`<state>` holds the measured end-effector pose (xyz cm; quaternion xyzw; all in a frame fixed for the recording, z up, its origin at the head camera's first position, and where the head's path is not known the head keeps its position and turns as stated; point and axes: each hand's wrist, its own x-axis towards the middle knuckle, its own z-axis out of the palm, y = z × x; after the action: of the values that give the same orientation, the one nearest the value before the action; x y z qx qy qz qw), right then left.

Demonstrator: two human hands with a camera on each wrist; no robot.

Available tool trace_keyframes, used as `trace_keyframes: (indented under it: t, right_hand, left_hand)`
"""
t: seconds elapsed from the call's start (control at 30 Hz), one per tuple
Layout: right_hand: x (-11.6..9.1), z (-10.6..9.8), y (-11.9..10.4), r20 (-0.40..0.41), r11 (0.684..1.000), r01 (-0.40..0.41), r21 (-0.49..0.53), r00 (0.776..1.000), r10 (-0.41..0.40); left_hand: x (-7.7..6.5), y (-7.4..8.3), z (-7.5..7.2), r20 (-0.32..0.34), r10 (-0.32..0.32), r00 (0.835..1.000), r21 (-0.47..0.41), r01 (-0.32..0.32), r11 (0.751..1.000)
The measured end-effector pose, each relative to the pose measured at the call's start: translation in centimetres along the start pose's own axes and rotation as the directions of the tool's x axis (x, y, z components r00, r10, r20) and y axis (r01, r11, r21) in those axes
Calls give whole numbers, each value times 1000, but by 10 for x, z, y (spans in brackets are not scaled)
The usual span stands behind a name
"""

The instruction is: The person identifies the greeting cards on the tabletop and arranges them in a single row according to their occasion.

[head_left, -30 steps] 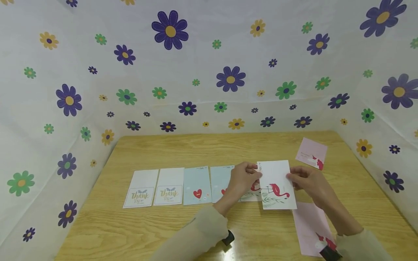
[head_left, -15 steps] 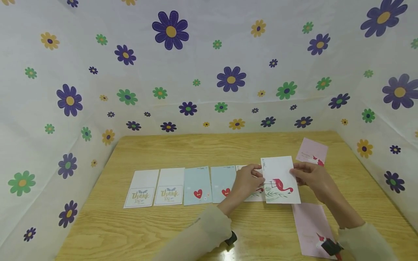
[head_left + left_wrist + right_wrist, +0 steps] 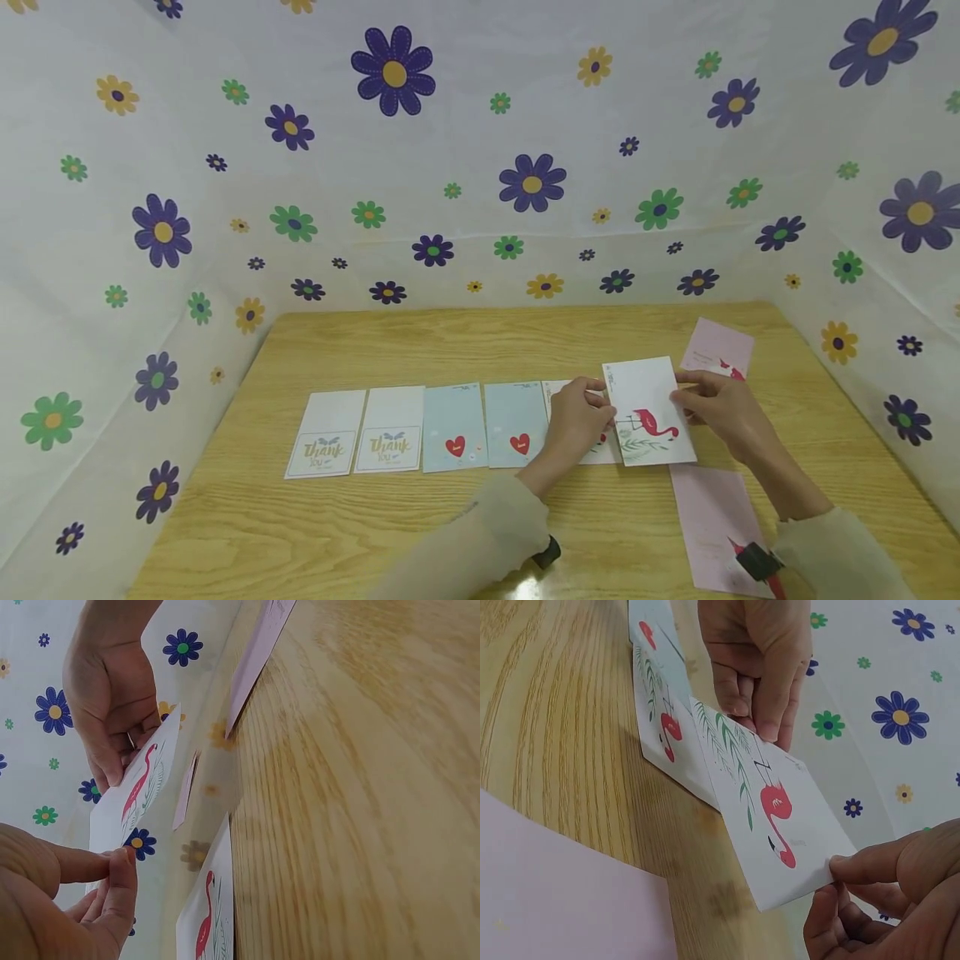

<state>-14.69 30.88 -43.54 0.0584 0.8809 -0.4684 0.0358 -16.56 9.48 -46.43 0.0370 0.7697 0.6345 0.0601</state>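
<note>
A white card with a red flamingo and green leaves (image 3: pixel 649 408) is held up off the table between both hands. My left hand (image 3: pixel 573 421) pinches its left edge between thumb and fingers. On the opposite edge, my right hand (image 3: pixel 723 412) pinches it the same way, as the right wrist view shows. Beneath and beyond the left hand lies a second flamingo card (image 3: pixel 667 727) flat on the table, partly covered in the head view. To its left, in a row, are two pale blue heart cards (image 3: pixel 454 429) and two white "Thank You" cards (image 3: pixel 322 433).
A pink card (image 3: pixel 712 517) lies near the front right, partly under the right wrist's black camera (image 3: pixel 759 562). Another pink card (image 3: pixel 716 346) sits at the back right. A flower-patterned cloth (image 3: pixel 450 150) encloses the wooden table (image 3: pixel 360 533) at the back and sides.
Both hands have moved the raised flamingo card a little to the right and farther back. More of the flamingo card lying on the table now shows beside it.
</note>
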Motion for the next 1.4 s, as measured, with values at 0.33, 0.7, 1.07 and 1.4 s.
trace_keyframes:
  t: [0.33, 0.7, 1.07, 1.4]
  right_hand:
    - [4, -1, 2, 6, 999, -15, -33, 1000, 15]
    - [11, -1, 7, 39, 999, -51, -1, 998, 51]
    - [17, 0, 14, 72, 997, -71, 28, 995, 69]
    - [20, 3, 16, 46, 998, -51, -23, 998, 52]
  left_hand:
    - [6, -10, 2, 96, 67, 993, 175, -83, 981]
    - [11, -16, 4, 157, 147, 977, 454, -203, 868]
    - [14, -17, 6, 178, 145, 973, 660, -227, 716]
    - [15, -13, 10, 213, 164, 963, 727, -268, 632]
